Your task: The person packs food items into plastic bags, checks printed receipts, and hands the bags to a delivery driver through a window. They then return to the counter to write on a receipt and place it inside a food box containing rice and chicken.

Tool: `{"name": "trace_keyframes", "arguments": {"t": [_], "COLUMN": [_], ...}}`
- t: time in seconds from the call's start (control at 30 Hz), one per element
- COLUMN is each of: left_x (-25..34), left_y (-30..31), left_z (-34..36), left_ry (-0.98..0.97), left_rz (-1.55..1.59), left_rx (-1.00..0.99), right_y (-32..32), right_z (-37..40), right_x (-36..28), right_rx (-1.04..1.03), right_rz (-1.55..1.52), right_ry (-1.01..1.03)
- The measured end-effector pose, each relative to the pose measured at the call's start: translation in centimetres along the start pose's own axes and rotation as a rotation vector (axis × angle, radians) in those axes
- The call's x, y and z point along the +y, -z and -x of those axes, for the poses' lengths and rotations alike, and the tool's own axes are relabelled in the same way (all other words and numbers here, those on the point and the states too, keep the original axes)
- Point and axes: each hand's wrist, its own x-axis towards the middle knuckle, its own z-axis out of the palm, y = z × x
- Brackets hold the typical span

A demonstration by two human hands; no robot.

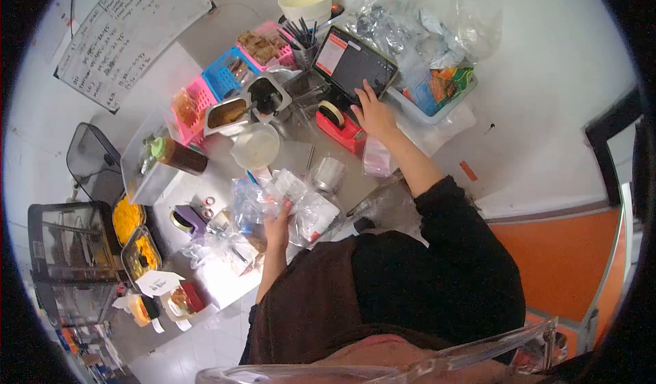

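The left hand (277, 225) is gripping a bunch of clear plastic packets (301, 196), pinning them low against the counter (295, 156), probably so the slippery film is not sliding about. The right hand (374, 111) is stretching well forward with its fingers spread wide and empty, fingertips touching the lower edge of the tablet (355, 63). The tablet is leaning tilted toward the person, likely for easy reading. A red tape dispenser (338, 123) is sitting just beside that hand. A metal cup (329, 174) is standing between the hands, with pink and blue baskets (225, 76) farther back.
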Motion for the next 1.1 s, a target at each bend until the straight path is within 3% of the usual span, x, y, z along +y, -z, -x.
{"name": "trace_keyframes", "arguments": {"t": [0.07, 0.1, 0.3, 0.47, 0.67, 0.87, 0.97, 1.1], "left_x": [0.9, 0.3, 3.8, 0.6, 1.0, 1.5, 0.6, 0.6], "left_y": [-1.3, -0.5, -2.2, -0.3, -0.8, -1.2, -0.5, -0.7], "left_z": [-1.6, 3.3, 3.7, 2.0, 2.3, 2.7, 2.1, 2.0], "left_ry": [-0.031, 0.032, -0.056, -0.103, -0.112, -0.115, -0.098, -0.067], "left_rz": [0.001, -0.026, -0.122, -0.035, -0.064, -0.071, -0.096, -0.07], "left_rx": [0.018, 0.027, 0.087, 0.056, 0.099, 0.135, 0.097, 0.135], "right_y": [-1.3, -0.2, -1.7, -0.9, -0.2, -1.4, 0.5, -0.5], "right_z": [-2.3, 2.4, 2.5, 2.8, 2.6, 2.4, 1.4, -1.7], "right_x": [0.9, 0.4, 1.0, 0.7, 1.0, 2.0, -1.4, -3.1], "right_rx": [0.006, -0.072, -0.124, -0.18, -0.196, -0.103, -0.013, -0.081], "right_rz": [0.081, 0.131, 0.159, 0.174, 0.14, 0.119, 0.163, 0.003], "right_ry": [-0.024, -0.028, 0.059, 0.078, 0.081, 0.095, -0.065, 0.028]}}
